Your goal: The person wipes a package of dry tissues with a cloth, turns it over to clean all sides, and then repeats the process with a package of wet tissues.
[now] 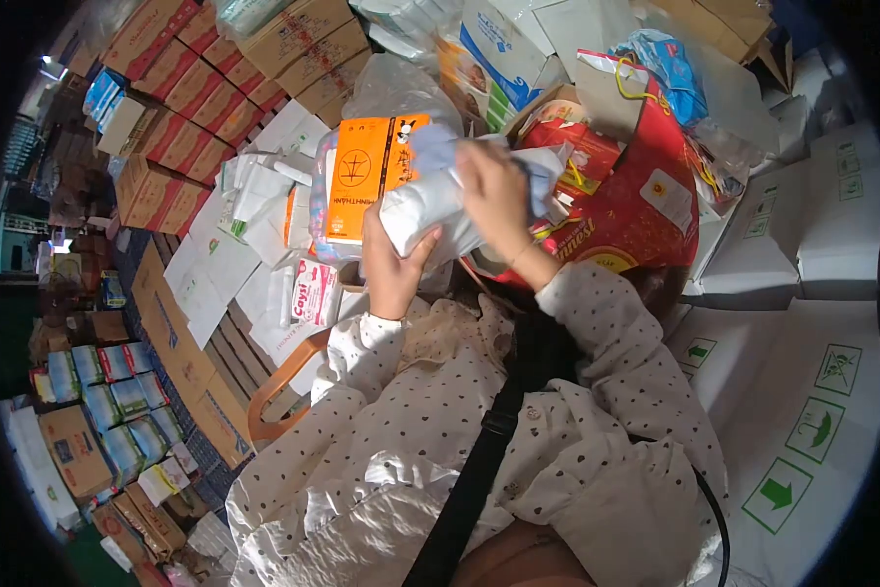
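Widest of all, the white cartons (802, 293) with green handling marks spread out to the right of the red carton (646, 196), and that red carton is our landmark, standing open-topped in the middle of the heap. Far off to its left, brown boxes (185, 88) run in tight stacked rows. Just left of the red carton lies an orange-labelled pack (362, 176) in clear wrap, on top of a scatter of loose white sachets (264, 245).

Now the action: a white soft packet (425, 210) is held up against the red carton's left edge, overlapping the orange-labelled pack, with a scrap of pale blue material (438, 147) showing at its upper side. Underneath, away from the red carton, the left hand (396, 264) has its fingers wrapped round the packet's lower end, clamped firm. At the end nearest the red carton, the right hand (499, 196) comes over the top, fingers curled down and pinching the bunched wrap.

How far along? I'd judge the lifting as done: the packet is clear of the heap and fully carried by both hands. The end under the right hand looks crumpled, not flat, so the handling seems midway. Whether that end is sealed I cannot tell, and the packet rests in no carton yet
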Motion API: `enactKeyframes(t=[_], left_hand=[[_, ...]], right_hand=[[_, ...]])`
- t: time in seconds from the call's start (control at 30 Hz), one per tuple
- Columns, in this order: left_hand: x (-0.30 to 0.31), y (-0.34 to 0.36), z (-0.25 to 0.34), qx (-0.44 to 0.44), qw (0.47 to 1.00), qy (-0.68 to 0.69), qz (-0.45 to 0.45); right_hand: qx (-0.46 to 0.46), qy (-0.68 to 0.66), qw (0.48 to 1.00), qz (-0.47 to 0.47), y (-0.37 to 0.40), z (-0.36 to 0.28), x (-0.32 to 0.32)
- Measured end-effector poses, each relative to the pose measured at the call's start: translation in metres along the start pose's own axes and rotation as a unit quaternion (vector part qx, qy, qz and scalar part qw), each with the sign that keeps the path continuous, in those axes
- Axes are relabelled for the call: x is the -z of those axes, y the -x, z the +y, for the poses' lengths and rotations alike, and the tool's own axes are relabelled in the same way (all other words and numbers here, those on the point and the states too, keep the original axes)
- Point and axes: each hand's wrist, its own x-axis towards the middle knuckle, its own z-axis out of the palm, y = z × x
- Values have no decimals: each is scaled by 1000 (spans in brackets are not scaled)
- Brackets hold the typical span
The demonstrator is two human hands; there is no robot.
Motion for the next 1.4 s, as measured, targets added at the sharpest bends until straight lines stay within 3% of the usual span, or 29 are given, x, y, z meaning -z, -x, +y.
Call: enactKeyframes(t=[0.13, 0.17, 0.23, 0.37, 0.4, 0.43, 0.47, 0.57, 0.67, 0.7, 0.73, 0.77, 0.8, 0.87, 0.9, 0.97, 1.03, 1.07, 1.13, 1.17, 1.23, 1.3, 1.33, 1.37, 1.4], left_hand=[[-2, 5, -6, -58, 998, 2, 29], [1, 6, -22, -44, 998, -32, -18], [4, 14, -28, -14, 1000, -10, -15], [6, 18, -15, 13, 998, 62, 15], [8, 19, -14, 38, 996, 84, 19], [9, 20, -12, 43, 995, 88, 12], [10, 21, -13, 41, 995, 89, 12], [7, 22, -16, 42, 996, 79, 6], [5, 10, -3, 40, 997, 59, 22], [5, 5, 4, 44, 994, 80, 55], [5, -1, 7, 51, 990, 101, 87], [11, -6, 2, 108, 980, 163, 47], [13, -11, 6, 175, 951, 250, 47], [14, -18, 6, 277, 881, 379, 57], [13, -16, -3, 285, 865, 412, 33], [-1, -10, -36, 324, 849, 416, 42], [-17, -1, -89, 389, 815, 429, 27], [-22, 3, -98, 390, 814, 430, 27], [-28, 7, -104, 344, 836, 428, -16], [-29, 7, -105, 360, 830, 425, -14], [-26, 8, -90, 336, 817, 469, 5], [-23, 7, -94, 323, 772, 547, 16], [-21, 6, -101, 332, 742, 583, 11], [-18, 8, -97, 357, 756, 545, 66], [-18, 20, -113, 355, 756, 546, 65]], right_hand=[[150, -116, 982, -9, 9, -67, -2], [171, -122, 978, -14, 11, -74, -4], [188, -131, 973, -20, 11, -71, -8], [142, -44, 988, -43, -2, -11, -5], [160, -28, 987, -12, -6, 11, -5], [115, -1, 993, 12, -7, 30, -2], [145, 21, 988, 55, -10, 60, -2], [4, 94, 995, 37, -13, 124, 20], [76, 195, 973, 101, -21, 173, 32], [78, 194, 973, 101, -28, 181, 39], [-13, 70, 984, 162, -35, 182, 46], [-104, -55, 969, 218, -40, 183, 51], [-104, -56, 969, 216, -45, 167, 58], [-106, -105, 911, 384, -55, 125, 67], [-104, -106, 911, 384, -53, 120, 61], [-85, -92, 953, 276, -44, 119, 44], [-57, 13, 978, 201, -27, 103, 10], [-56, -49, 983, 166, -20, 88, -2], [-22, 20, 999, 26, -4, 93, -32], [34, 17, 999, 10, -1, 90, -41], [39, -28, 997, -65, 4, 63, -47], [159, -57, 971, -171, 14, 45, -54], [171, 4, 953, -252, 32, 32, -52], [233, 36, 932, -276, 45, 17, -48], [269, 41, 921, -279, 64, 1, -42]])
